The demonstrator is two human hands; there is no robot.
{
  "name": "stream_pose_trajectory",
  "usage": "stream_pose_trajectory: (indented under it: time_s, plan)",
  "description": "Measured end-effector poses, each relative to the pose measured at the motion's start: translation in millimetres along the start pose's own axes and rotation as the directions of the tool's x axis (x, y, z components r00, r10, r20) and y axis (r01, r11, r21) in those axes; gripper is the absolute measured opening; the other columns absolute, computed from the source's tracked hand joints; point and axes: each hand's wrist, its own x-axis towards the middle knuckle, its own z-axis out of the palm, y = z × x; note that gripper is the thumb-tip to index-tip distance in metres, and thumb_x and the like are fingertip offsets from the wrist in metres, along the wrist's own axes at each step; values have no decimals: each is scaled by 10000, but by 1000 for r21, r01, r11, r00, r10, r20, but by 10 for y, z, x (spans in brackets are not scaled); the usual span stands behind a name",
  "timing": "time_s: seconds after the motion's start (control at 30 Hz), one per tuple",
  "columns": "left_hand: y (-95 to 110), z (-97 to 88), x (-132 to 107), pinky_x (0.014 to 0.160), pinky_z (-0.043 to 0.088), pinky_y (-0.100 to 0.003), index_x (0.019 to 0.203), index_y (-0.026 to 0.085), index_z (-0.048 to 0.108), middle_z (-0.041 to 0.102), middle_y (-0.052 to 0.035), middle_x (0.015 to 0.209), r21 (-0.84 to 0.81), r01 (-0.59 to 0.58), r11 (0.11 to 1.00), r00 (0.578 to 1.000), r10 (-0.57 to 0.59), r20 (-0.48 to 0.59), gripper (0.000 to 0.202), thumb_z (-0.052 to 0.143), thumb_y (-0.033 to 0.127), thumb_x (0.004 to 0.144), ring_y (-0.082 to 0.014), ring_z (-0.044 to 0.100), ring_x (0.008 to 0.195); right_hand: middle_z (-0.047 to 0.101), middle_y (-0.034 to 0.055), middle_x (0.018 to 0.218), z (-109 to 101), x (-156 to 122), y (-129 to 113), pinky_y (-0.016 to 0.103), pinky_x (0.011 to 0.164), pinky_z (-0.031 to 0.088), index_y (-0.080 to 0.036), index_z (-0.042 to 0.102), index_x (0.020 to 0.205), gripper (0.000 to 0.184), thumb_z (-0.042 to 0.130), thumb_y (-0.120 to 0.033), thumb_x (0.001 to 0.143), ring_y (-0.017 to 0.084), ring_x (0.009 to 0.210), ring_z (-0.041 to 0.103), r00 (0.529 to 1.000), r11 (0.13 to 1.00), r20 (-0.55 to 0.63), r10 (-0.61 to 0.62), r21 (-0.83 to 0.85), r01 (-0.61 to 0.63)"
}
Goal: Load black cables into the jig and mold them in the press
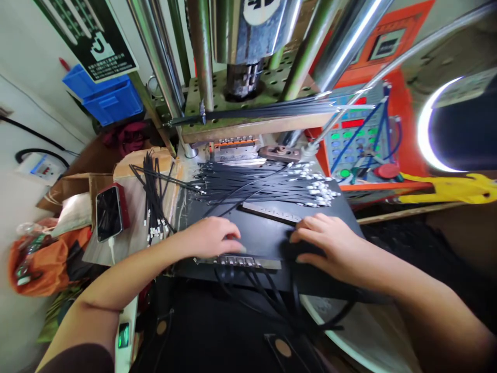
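Note:
My left hand (213, 237) hovers over or rests on the black work surface, fingers loosely curled and thumb apart from them. Its thumb tip is close to a metal holder strip (267, 264) near the front edge, which has several black cables (267, 287) in its slots, hanging down. My right hand (326, 238) is to the right, fingers bent and apart from the thumb, with nothing visible between them. Its fingertips are by the end of a second metal strip (267, 211). Behind lies a pile of black cables (256, 184) with pale connector ends.
A press (244, 77) with steel columns stands behind, its mould (236, 147) below. An orange machine with a control panel (353, 134) is at right, beside yellow-handled pliers (458, 189). At left are more cables (153, 197), a phone (109, 212) and blue bins (111, 98).

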Motion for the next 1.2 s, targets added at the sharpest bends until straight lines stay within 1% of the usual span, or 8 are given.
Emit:
stream_pose_trajectory:
  time_s: [0.27, 0.43, 0.57, 0.7, 0.8, 0.93, 1.07, 1.2]
  plan:
    - [-120, 266, -712, 1003, 481, -322, 1146, 184, 679, 690, -70, 1147, 1, -135, 991, 987, 135, -83, 308, 433, 86, 989, -186, 630, 1078, 618, 72, 750, 423, -530, -173, 361, 622, 428, -231, 583, 744, 207, 493, -259, 928, 236, 703, 561, 989, 993, -103, 107, -38, -111]
    - [-31, 265, -317, 1092, 459, -405, 1431, 177, 507, 618, -119, 1376, 151, -62, 987, 985, 85, -149, 516, 655, 312, 956, -262, 582, 1254, 601, 116, 710, 69, -64, -162, 425, 664, 458, -241, 568, 754, 278, 375, -253, 955, 281, 695, 579, 949, 952, -229, 216, -166, -257]
    - [1, 147, 179, 968, 523, -382, 1396, 186, 545, 715, -94, 1162, 334, 149, 931, 967, -67, -246, 381, 526, 223, 1017, -254, 677, 1075, 631, 158, 782, -251, 562, 42, 484, 737, 490, -226, 598, 803, 286, 360, -290, 949, 316, 774, 606, 911, 909, -304, 281, -221, -354]
    - [-156, -140, -36, 1052, 467, -404, 1400, 135, 529, 591, -153, 1380, 337, 284, 897, 889, -115, -443, 478, 657, 236, 951, -297, 591, 1223, 695, 171, 910, -227, 597, 165, 522, 827, 532, -222, 644, 824, 219, 455, -302, 899, 322, 870, 651, 942, 943, -252, 221, -191, -273]
    - [-221, -100, -544, 988, 492, -368, 1220, 176, 642, 656, -83, 1232, 271, 88, 959, 986, -45, -158, 394, 771, 309, 872, -266, 619, 1134, 673, 177, 1247, 88, 186, -84, 605, 993, 493, -225, 694, 1031, 243, 569, -372, 883, 383, 1189, 605, 972, 993, -226, 60, -84, -81]
    - [-165, 248, -918, 838, 508, -335, 1060, 189, 678, 696, -44, 1038, 307, -52, 950, 993, 16, 119, 238, 749, 333, 885, -231, 666, 955, 668, 117, 1324, 553, -192, -546, 705, 1051, 406, -270, 695, 1100, 230, 567, -259, 909, 376, 1327, 534, 972, 992, -203, -120, -54, 112]
    - [-217, 250, -670, 788, 499, -321, 1008, 184, 670, 711, -35, 969, 410, -36, 912, 999, 36, 7, 138, 601, 301, 983, -214, 691, 893, 755, 96, 1044, 447, 23, -429, 457, 930, 554, -224, 697, 1113, 275, 460, -190, 979, 249, 1015, 693, 961, 989, -237, -144, -77, 129]
    - [-492, -206, 42, 885, 504, -320, 1214, 178, 614, 701, -74, 1140, 317, 184, 930, 942, -75, -328, 227, 490, 248, 1038, -220, 692, 1006, 737, 128, 1023, -55, 697, 195, 395, 823, 579, -204, 700, 1185, 335, 460, -342, 996, 261, 914, 694, 955, 992, -296, 22, -115, -58]
